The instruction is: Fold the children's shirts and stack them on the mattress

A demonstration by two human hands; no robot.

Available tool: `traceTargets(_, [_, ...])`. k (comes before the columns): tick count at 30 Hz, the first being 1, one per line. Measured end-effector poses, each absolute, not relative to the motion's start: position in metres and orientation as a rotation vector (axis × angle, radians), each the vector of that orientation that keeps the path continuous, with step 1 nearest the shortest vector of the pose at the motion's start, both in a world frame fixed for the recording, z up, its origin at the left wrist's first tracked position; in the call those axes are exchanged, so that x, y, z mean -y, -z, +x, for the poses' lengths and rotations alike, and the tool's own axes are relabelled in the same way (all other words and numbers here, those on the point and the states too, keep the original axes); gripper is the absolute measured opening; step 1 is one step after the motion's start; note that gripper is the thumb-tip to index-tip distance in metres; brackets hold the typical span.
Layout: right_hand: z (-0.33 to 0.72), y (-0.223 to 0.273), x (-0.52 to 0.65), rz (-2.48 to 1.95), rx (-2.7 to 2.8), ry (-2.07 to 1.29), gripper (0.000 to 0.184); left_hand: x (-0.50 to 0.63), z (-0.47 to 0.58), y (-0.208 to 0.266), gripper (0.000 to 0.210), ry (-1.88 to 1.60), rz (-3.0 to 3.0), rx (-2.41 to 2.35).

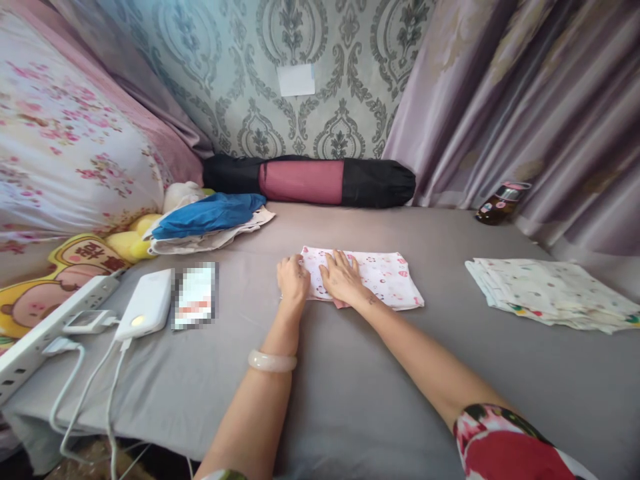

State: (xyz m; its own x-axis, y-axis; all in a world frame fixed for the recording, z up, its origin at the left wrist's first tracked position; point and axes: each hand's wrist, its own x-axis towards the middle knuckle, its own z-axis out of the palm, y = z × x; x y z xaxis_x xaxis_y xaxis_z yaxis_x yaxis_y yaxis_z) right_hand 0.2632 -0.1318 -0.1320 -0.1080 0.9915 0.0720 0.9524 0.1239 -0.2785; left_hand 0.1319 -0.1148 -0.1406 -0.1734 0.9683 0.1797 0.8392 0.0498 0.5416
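Note:
A folded white cloth with a pink and red print lies flat on the grey bed sheet. At its left end, my left hand is closed with curled fingers on the cloth's edge. My right hand rests palm down on the left half of the cloth, fingers stretched out. A small pinkish strip of fabric shows under the cloth's front edge, below my right hand. The exact grip of my left fingertips is hidden behind the knuckles.
On the right lies a stack of folded pale cloths, with a dark bottle behind it. Blue and beige clothes, a white power bank and a power strip with cables are left. A black-and-pink roll lies along the wall.

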Motion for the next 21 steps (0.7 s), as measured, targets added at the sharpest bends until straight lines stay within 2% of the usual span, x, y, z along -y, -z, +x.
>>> traceTargets(9, [0.243, 0.145, 0.123, -1.905, 2.165, -0.219, 0.058, 0.107, 0.126, 0.147, 0.041, -0.931, 1.830, -2.066])
traceTargets(21, [0.235, 0.141, 0.122, -1.886, 2.171, -0.207, 0.055, 0.101, 0.112, 0.145, 0.041, -1.184, 1.444, -1.984])
